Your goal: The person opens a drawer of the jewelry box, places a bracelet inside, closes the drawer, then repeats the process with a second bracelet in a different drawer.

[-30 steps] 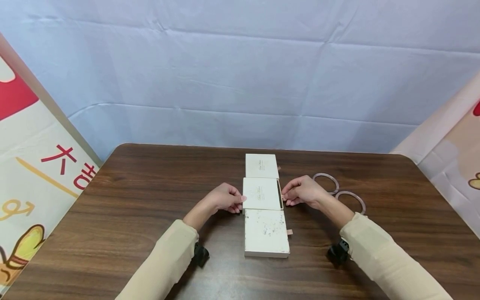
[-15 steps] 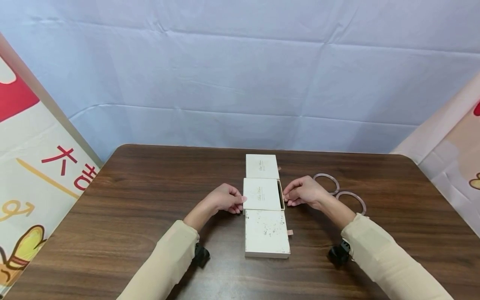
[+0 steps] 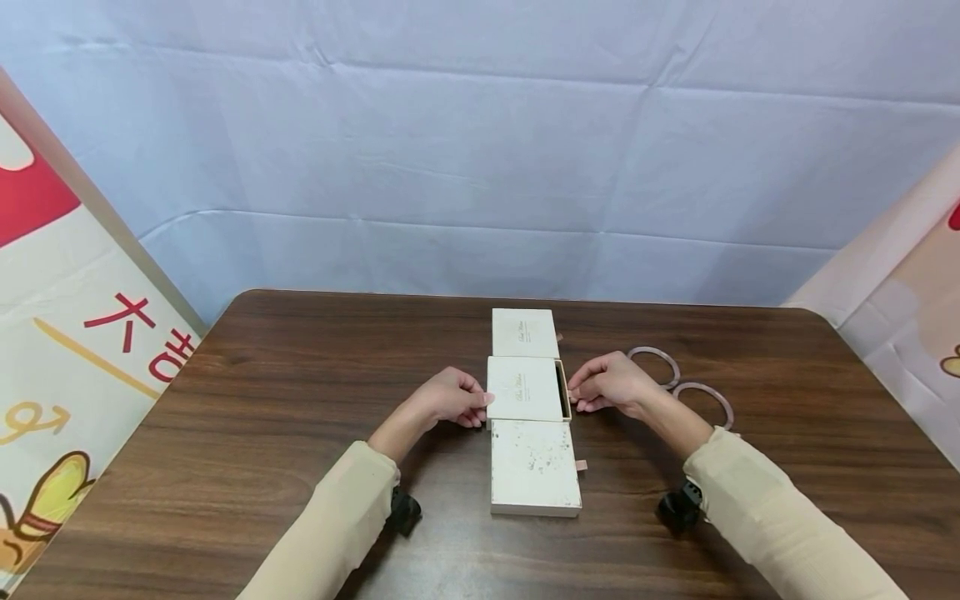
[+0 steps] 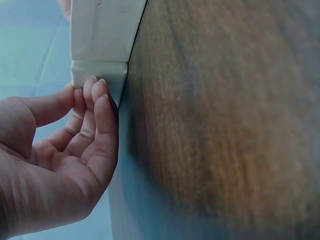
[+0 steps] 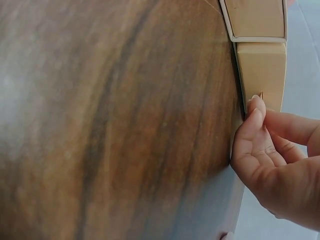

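Three flat white boxes lie in a column. The middle drawer box [image 3: 523, 388] has its inner tray [image 3: 564, 390] partly out on the right, with a dark gap behind the tray's edge. My left hand [image 3: 452, 397] holds the box's left end, thumb at the top edge and curled fingers against the end wall [image 4: 100, 71]. With thumb and index finger, my right hand [image 3: 611, 385] pinches a small ribbon pull tab [image 5: 261, 95] on the tray's cream front [image 5: 262, 70]. Inside the tray, the contents are hidden.
Behind stands another white box [image 3: 522, 332], and nearer lies a speckled white box [image 3: 534, 467] with a pink ribbon tab [image 3: 581, 466]. Two pale rings [image 3: 703, 403] lie on the brown table [image 3: 300, 400] beyond the right forearm. A pale cloth [image 3: 480, 150] hangs behind the table.
The tray has slid slightly to the right out of the middle box, widening the dark gap. My right hand moved a little right with the tab; the left hand stays nearly still.
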Demonstrator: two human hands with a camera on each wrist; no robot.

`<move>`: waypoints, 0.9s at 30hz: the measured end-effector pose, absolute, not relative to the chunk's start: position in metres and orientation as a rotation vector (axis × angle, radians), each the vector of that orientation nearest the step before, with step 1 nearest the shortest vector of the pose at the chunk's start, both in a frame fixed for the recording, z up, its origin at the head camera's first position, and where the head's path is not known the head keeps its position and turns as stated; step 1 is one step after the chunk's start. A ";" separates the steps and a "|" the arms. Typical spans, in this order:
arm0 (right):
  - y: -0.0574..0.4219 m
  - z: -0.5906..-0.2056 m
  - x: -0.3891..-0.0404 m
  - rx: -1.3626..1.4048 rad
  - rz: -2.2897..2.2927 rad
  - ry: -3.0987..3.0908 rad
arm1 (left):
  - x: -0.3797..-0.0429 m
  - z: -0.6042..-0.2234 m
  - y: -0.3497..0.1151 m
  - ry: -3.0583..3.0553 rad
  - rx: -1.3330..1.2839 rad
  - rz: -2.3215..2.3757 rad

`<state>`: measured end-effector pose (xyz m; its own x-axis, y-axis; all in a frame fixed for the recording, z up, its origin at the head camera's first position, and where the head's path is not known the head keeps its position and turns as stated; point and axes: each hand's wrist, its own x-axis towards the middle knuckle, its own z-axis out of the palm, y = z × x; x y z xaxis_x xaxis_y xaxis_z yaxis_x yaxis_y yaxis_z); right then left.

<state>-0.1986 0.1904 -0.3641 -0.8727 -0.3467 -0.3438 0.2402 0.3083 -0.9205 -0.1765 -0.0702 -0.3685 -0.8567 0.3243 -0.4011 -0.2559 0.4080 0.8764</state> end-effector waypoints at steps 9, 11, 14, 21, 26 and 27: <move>0.192 -0.364 -0.198 -0.095 -1.603 2.096 | -0.176 -0.369 -0.070 2.160 0.049 1.456; 0.193 -0.364 -0.198 -0.093 -1.605 2.096 | -0.176 -0.368 -0.070 2.160 0.042 1.455; 0.195 -0.364 -0.198 -0.090 -1.603 2.095 | -0.175 -0.367 -0.069 2.156 0.035 1.457; 0.197 -0.363 -0.197 -0.073 -1.605 2.098 | -0.175 -0.367 -0.068 2.148 0.033 1.465; 0.198 -0.362 -0.197 -0.057 -1.606 2.101 | -0.175 -0.367 -0.068 2.150 0.030 1.465; 0.198 -0.363 -0.197 -0.055 -1.603 2.104 | -0.176 -0.367 -0.068 2.150 0.027 1.463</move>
